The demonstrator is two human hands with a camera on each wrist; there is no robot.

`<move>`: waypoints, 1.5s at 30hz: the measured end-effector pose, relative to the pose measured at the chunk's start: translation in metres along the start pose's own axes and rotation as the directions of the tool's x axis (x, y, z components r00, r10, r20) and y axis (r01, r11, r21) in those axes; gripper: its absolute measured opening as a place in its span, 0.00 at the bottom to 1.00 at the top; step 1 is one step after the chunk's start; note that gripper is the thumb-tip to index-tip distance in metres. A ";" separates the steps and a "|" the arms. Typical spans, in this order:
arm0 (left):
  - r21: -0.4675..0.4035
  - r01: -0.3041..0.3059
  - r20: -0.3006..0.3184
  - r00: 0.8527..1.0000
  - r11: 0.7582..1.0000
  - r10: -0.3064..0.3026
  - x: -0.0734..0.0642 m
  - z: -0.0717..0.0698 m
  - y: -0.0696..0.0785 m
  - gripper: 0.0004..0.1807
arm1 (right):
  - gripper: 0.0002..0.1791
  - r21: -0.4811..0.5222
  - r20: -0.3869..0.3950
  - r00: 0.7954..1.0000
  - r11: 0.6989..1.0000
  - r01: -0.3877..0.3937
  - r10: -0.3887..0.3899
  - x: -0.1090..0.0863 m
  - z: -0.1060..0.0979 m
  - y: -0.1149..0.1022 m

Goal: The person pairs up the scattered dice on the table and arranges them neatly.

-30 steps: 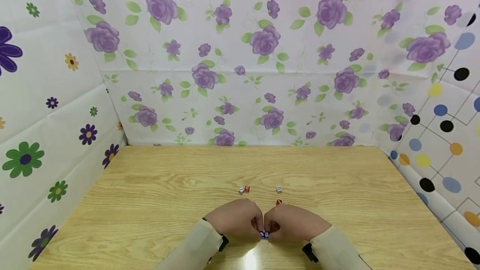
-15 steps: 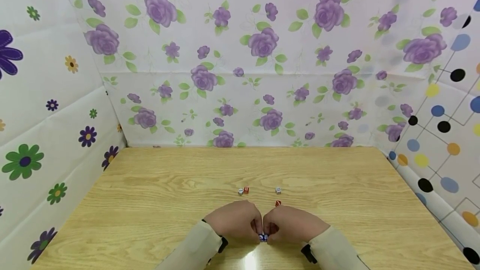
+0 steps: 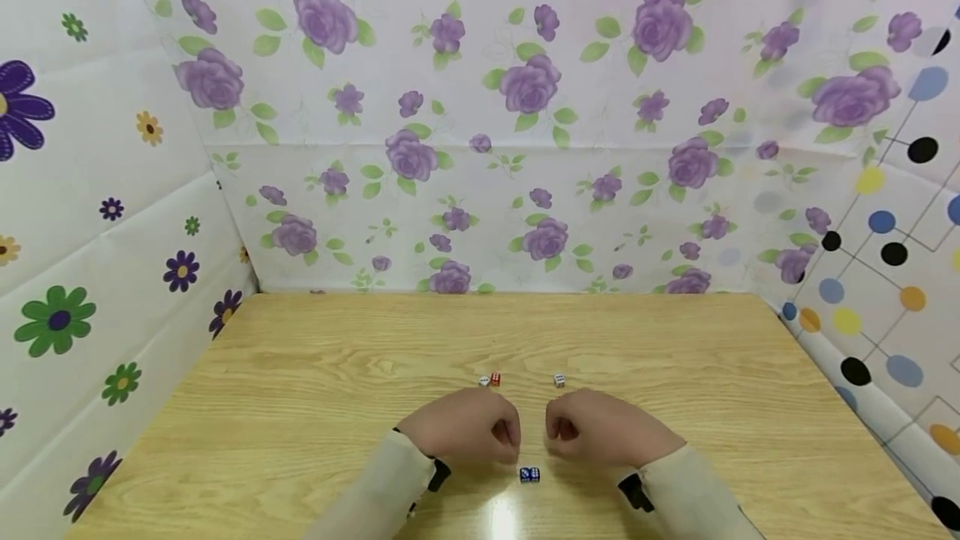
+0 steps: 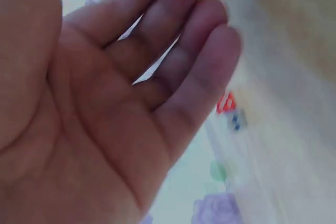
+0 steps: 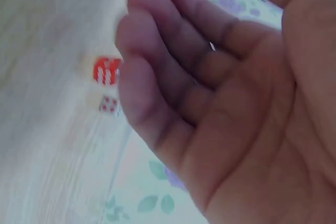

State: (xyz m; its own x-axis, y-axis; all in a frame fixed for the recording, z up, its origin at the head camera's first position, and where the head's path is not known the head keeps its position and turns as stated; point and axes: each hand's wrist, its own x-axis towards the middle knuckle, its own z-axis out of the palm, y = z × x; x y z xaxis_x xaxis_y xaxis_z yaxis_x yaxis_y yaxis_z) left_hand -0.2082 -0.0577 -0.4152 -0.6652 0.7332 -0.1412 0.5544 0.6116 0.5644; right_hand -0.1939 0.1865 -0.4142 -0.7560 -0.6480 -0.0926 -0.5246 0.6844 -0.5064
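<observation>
Two blue dice sit side by side on the table near its front. My left hand hovers just up and left of them, and my right hand is up and to the right. Neither holds anything; the fingers bend loosely in both wrist views. Beyond the left hand, a white die stands beside a red die. Another white die is past the right hand. A second red die shows in the right wrist view, but in the head view the right hand hides it.
The wooden table reaches back to a wall covering printed with purple roses. Patterned sheets also hang along the left and right sides. A bright light reflection lies on the tabletop near the front.
Both hands have let go of the blue dice and drawn apart, left hand to the left, right hand to the right. The blue dice stay together on the table.
</observation>
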 end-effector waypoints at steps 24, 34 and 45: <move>0.200 0.194 -0.354 0.928 0.960 -0.114 0.037 -0.004 -0.040 0.06 | 0.04 -0.136 -0.223 0.967 0.979 -0.153 0.120 0.016 0.005 0.022; 0.186 0.166 -0.364 0.927 0.968 -0.089 0.035 -0.003 -0.040 0.06 | 0.06 -0.156 -0.232 0.966 0.976 -0.154 0.115 0.018 0.011 0.025; 0.219 0.123 -0.392 0.919 0.968 -0.028 0.033 -0.011 -0.040 0.05 | 0.06 -0.142 -0.224 0.963 0.973 -0.183 0.149 0.018 0.010 0.022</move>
State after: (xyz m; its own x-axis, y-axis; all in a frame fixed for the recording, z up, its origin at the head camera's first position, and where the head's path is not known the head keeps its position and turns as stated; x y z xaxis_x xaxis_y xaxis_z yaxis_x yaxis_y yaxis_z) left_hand -0.2581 -0.0616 -0.4337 -0.8232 0.5405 0.1735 0.5645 0.7472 0.3506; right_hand -0.2154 0.1865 -0.4354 -0.8938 -0.4476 0.0271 -0.4273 0.8319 -0.3541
